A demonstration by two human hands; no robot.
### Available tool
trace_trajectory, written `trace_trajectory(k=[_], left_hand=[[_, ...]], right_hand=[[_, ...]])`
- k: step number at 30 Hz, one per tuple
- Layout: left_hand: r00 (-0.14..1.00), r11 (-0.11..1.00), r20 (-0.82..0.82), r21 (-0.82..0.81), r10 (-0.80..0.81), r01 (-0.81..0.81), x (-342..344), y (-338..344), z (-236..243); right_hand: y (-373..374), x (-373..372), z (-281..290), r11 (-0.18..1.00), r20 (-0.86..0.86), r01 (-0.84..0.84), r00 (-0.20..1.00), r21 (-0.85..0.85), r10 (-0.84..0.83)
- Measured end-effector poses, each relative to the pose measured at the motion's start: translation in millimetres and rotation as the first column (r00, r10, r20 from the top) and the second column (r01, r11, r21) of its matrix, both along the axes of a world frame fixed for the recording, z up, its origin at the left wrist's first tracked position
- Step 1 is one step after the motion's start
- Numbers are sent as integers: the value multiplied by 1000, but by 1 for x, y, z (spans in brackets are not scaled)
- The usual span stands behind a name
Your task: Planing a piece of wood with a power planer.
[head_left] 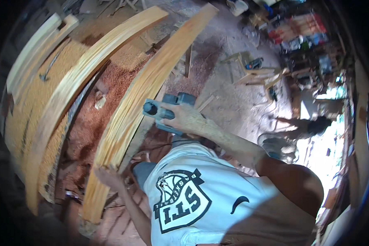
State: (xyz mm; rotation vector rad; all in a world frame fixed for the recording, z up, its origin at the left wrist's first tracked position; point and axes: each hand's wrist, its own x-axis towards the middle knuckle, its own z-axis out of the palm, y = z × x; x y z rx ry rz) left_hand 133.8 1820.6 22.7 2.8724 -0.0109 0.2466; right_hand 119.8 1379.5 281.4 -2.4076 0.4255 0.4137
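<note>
A long pale wooden beam (pixel 145 82) runs slantwise in front of me, its grain streaked along the upper face. My right hand (pixel 184 118) is wrapped round a grey-blue power planer (pixel 168 128) with a round knob at its front. The planer sits at the beam's right edge; whether its sole touches the wood cannot be seen. Further down, my left hand (pixel 109 178) grips the same beam near its lower end, with part of its fingers blurred.
Left of my beam lie another curved beam (pixel 76 78) and shorter pale pieces (pixel 30 53). Sawdust (pixel 127 76) covers the ground between them. Beyond, a low wooden frame (pixel 260 74) carries a tool (pixel 255 63). A person (pixel 303 127) is at the right by the bright opening.
</note>
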Motion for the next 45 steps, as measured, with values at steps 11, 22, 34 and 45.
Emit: trace_trajectory(k=[11, 22, 34, 45], left_hand=[[972, 972, -109, 86, -209, 219, 135, -329, -39], [983, 979, -103, 118, -154, 166, 133, -329, -43], [988, 961, -150, 269, -21, 61, 133, -332, -35], [495, 502, -101, 280, 863, -818, 170, -434, -101]], right_hand=[[-172, -109, -20, 914, 27, 399, 915, 68, -402], [-283, -104, -25, 845, 67, 512, 848, 152, -526], [-441, 34, -63, 915, -36, 364, 931, 172, -363], [-601, 152, -45, 967, 35, 232, 971, 106, -237]])
